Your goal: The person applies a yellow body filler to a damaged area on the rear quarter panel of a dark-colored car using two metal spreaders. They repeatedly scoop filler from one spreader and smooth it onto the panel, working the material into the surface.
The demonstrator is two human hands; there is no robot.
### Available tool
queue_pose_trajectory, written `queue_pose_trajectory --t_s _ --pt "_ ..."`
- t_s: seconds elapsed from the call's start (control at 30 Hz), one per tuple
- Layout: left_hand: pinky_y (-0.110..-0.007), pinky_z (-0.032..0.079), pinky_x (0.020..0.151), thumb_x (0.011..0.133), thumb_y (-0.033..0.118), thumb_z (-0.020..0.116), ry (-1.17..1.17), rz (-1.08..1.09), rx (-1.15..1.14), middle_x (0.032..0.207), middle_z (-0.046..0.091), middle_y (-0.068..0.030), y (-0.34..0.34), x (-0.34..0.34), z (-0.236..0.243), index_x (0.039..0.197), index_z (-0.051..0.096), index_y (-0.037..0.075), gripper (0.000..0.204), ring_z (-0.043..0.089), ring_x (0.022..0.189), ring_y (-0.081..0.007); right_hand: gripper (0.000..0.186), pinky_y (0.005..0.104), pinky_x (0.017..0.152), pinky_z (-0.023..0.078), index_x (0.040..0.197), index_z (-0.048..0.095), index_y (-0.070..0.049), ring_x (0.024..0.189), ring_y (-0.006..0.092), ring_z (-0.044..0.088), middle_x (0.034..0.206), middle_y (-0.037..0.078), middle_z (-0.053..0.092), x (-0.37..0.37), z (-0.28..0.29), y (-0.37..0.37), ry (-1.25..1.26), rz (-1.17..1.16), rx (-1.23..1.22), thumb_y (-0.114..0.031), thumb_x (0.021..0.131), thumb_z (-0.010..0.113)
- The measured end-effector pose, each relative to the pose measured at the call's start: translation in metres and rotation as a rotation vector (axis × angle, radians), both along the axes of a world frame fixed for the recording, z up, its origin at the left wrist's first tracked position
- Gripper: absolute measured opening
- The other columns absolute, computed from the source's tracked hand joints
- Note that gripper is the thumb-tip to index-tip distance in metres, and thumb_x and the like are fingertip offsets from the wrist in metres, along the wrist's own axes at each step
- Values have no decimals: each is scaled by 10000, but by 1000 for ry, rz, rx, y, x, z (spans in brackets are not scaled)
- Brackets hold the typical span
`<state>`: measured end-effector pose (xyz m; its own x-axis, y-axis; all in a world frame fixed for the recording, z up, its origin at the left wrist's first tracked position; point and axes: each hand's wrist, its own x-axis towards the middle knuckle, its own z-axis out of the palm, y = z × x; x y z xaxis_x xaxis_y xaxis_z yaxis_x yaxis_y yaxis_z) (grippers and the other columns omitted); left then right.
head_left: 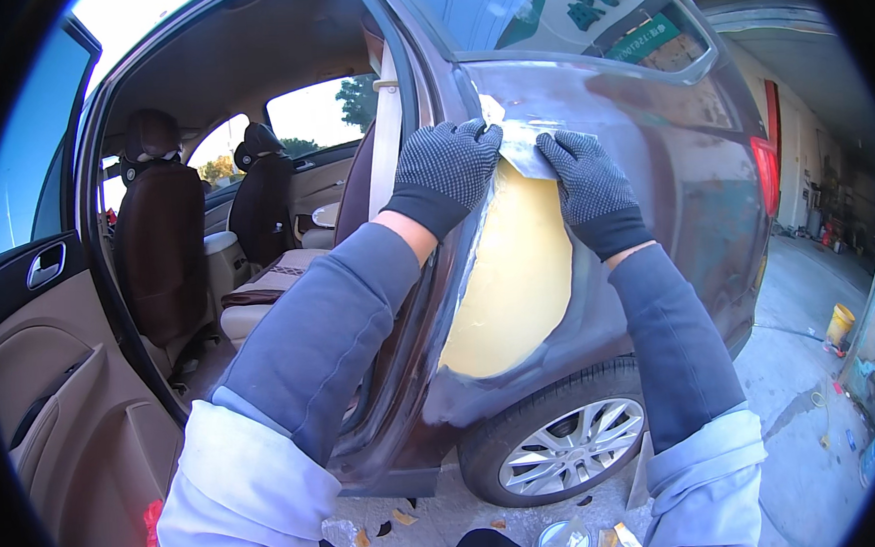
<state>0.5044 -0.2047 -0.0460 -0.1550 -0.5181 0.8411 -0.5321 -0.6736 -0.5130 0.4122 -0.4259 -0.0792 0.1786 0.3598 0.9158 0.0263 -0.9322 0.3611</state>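
Observation:
My left hand (448, 168), in a dark dotted glove, has its fingers curled at the rear door opening's edge, pressed on the left end of a thin pale silvery sheet (528, 140). My right hand (582, 184), gloved alike, grips that sheet's right end with thumb and fingers. The sheet lies against the brown car's rear quarter panel (673, 189), over the top of a smooth cream filler patch (507, 269). Dull grey, scuffed areas surround the patch.
The open rear door (64, 397) stands at left, with seats (166, 250) inside. Below are the wheel (559, 452), a round can (559, 542) and scattered scraps (402, 517). A yellow bucket (839, 324) sits on the concrete at right, before a cluttered garage.

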Motion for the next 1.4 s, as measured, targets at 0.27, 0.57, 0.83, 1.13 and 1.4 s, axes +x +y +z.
queue_pose_trajectory --t_s 0.27,0.57,0.83,1.13,1.4 --pt "-394 630 841 990 144 672 -37 -1 50 1262 751 -72 2 8 2 1286 722 146 300 749 1024 -292 408 461 1139 475 1342 687 -69 1292 401 602 1370 218 655 4 6 0 75 -2 41 -62 948 582" --pt "-442 594 843 958 151 630 -86 -69 75 1119 759 -122 4 13 -5 1163 733 99 236 751 989 -291 409 459 1106 493 1319 712 -91 1247 411 616 1333 225 663 -4 -4 6 135 64 138 -69 925 603" --pt "-404 613 796 972 174 676 -34 -3 154 1303 724 -90 12 6 -35 1276 714 120 311 737 970 -276 425 473 1078 499 1319 716 -109 1224 416 610 1321 226 643 -13 -43 11 126 110 144 -60 903 650" --pt "-409 592 776 966 158 683 -43 -42 247 1332 702 -143 26 6 -74 1306 692 102 345 734 949 -289 522 469 1084 490 1353 697 -123 1217 405 604 1296 196 622 -22 -94 25 147 66 175 -14 842 690" --pt "-419 568 827 972 166 676 35 -66 295 1397 673 -149 39 5 -107 1360 676 110 393 712 987 -290 597 495 1105 463 1407 658 -116 1253 445 571 1353 229 599 -28 -134 40 171 74 207 -9 822 699"
